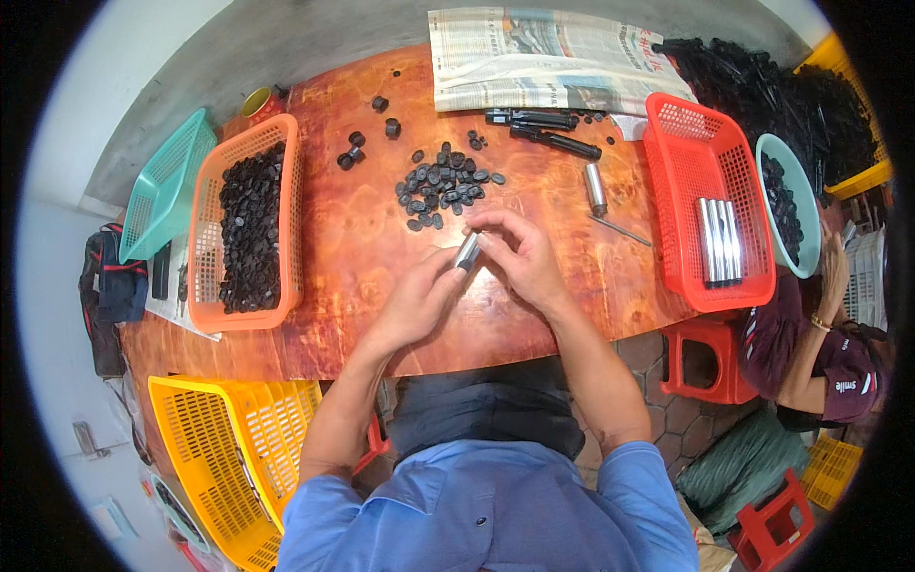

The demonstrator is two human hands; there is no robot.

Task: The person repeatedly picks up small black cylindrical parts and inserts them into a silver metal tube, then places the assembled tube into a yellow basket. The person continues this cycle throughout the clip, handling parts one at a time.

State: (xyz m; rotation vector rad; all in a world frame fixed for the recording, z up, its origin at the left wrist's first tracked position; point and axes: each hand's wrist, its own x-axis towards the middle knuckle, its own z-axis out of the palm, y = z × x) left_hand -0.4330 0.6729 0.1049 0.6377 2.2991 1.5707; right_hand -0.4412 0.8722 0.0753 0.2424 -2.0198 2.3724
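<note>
A short shiny metal tube with a black end is held between both hands above the wooden table. My left hand grips its lower, black end. The fingers and thumb of my right hand close around the upper end and partly hide it. Just beyond my hands lies a loose pile of small black oval plastic caps. Off to the right, another metal tube with a black end lies beside a thin dark rod.
An orange basket of black parts stands left; a red basket with several chrome tubes stands right. Black plastic tools lie near a newspaper. A co-worker's hand is beside a pale bowl. A yellow crate stands lower left.
</note>
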